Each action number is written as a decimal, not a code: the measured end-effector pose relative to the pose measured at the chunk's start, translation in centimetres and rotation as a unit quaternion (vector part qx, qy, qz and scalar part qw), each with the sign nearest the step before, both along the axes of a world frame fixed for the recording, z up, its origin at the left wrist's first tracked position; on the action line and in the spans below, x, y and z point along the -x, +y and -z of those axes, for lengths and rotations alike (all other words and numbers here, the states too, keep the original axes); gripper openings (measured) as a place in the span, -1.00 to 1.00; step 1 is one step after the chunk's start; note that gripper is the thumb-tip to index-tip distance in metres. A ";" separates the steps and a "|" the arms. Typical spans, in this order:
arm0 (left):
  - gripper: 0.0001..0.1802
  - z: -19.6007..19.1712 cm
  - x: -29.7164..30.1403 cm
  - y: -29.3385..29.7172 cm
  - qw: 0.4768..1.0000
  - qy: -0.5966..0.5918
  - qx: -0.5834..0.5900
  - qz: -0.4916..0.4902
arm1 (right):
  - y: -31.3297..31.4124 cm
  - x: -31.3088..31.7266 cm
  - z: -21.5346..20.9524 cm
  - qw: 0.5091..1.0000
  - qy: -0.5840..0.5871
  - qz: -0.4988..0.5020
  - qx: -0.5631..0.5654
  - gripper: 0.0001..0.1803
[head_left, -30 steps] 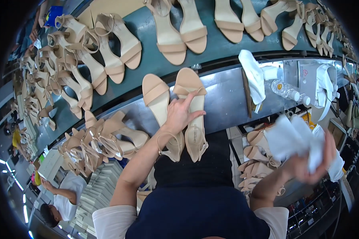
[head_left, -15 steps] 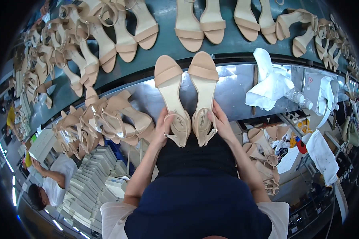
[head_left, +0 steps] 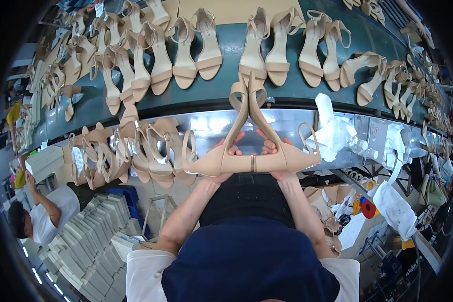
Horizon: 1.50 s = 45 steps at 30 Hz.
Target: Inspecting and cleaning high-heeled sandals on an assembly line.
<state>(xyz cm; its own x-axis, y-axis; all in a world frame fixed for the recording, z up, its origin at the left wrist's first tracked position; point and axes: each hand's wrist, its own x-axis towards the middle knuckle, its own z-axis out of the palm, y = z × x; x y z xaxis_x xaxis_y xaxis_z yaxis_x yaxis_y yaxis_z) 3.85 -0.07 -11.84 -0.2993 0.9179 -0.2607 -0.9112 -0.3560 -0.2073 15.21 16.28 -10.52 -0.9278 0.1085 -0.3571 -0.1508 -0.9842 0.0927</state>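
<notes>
Sandals (head_left: 217, 164) sit in curled left grip (head_left: 234, 147) and right grip (head_left: 269, 146)

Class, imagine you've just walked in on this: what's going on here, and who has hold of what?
A person is holding up a pair of beige sandals, the left hand on the left sandal and the right hand on the right sandal. The two heels are turned toward each other and appear to touch. Ahead, more sandals stand along a green table. A white cloth lies to the right. Off to the left is another person.
</notes>
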 end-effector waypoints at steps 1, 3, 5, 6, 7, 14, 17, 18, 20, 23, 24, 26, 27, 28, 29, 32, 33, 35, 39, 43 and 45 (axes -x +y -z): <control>-0.46 -0.4 0.0 0.1 1.000 -0.001 -0.010 0.003 | -0.1 0.0 -0.1 1.000 0.014 -0.005 -0.005 -0.16; -0.46 -1.3 -0.5 0.1 1.000 -0.003 -0.014 -0.001 | -0.2 -0.4 -0.3 1.000 0.020 -0.006 -0.007 -0.16; -0.47 -1.3 -0.4 0.3 1.000 -0.008 -0.019 -0.004 | 0.0 -0.2 -0.4 1.000 0.024 -0.005 -0.009 -0.16; -0.47 -0.9 -0.3 0.2 1.000 -0.003 -0.016 -0.001 | 0.1 -0.1 -0.5 1.000 0.024 -0.005 -0.017 -0.16; -0.48 -0.9 -0.3 0.2 1.000 0.002 -0.012 0.002 | 0.0 -0.2 -0.5 0.999 0.023 -0.005 -0.023 -0.17; -0.47 -0.9 -0.6 0.4 1.000 0.016 -0.006 0.021 | 0.4 -0.9 -0.8 0.999 0.034 -0.003 -0.037 -0.21; -0.46 -1.3 -0.7 0.4 0.999 0.023 -0.006 0.021 | 0.7 -1.2 -1.7 0.998 0.018 -0.014 -0.058 -0.24; -0.43 -1.1 -0.3 -0.1 0.996 0.081 0.016 0.045 | 1.0 -1.7 -1.0 0.994 0.035 -0.025 -0.100 -0.24; -0.41 -1.6 0.8 -0.4 0.986 0.148 0.031 0.067 | 2.1 -2.4 -3.0 0.932 -0.077 -0.087 -0.344 -0.20; -0.21 -2.5 1.7 -0.4 0.897 0.383 0.181 0.129 | 2.7 -2.0 -5.2 0.865 -0.067 -0.107 -0.486 0.14; -0.17 -2.4 1.2 0.1 0.813 0.515 0.249 0.104 | 2.5 -2.0 -4.7 0.821 -0.072 -0.104 -0.557 0.20; -0.09 -1.2 1.0 0.0 0.702 0.652 0.279 0.063 | 2.0 -1.8 -4.1 0.788 -0.083 -0.080 -0.605 0.21; -0.09 -0.8 1.3 -0.2 0.700 0.656 0.276 0.060 | 2.3 -1.8 -3.7 0.739 -0.094 -0.084 -0.662 0.21; -0.03 -1.1 1.8 -0.4 0.620 0.726 0.289 0.068 | 2.6 -2.1 -3.6 0.687 -0.110 -0.089 -0.713 0.21; 0.02 -1.4 2.2 -0.5 0.533 0.788 0.299 0.074 | 3.1 -2.4 -3.5 0.617 -0.131 -0.093 -0.770 0.18; 0.14 -3.0 3.5 -0.3 0.349 0.869 0.338 0.088 | 3.7 -2.4 -5.5 0.448 -0.178 -0.116 -0.869 0.19; 0.19 -3.8 3.7 0.1 0.310 0.882 0.349 0.068 | 3.6 -2.3 -5.7 0.448 -0.179 -0.118 -0.868 0.19; 0.20 -5.7 3.8 0.9 0.272 0.888 0.362 0.074 | 3.3 -1.7 -6.2 0.319 -0.205 -0.108 -0.919 0.20; 0.19 -7.2 3.8 2.0 0.155 0.905 0.394 0.043 | 2.7 -0.5 -7.0 0.259 -0.249 -0.122 -0.925 0.14; 0.07 -8.3 3.8 2.6 0.107 0.908 0.404 0.024 | 2.7 -0.3 -6.6 0.244 -0.253 -0.094 -0.931 0.08; 0.05 -9.1 3.8 2.5 0.118 0.897 0.422 0.060 | 2.9 0.2 -7.1 0.275 -0.283 -0.171 -0.903 0.06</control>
<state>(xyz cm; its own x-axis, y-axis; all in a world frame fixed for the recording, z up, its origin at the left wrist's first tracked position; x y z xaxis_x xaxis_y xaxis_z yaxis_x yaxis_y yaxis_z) 0.01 2.43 -2.79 -0.5663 0.8169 0.1099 0.7712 0.4781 0.4202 15.05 19.22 -3.44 -0.8452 0.5237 -0.1062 0.4921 0.6853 -0.5368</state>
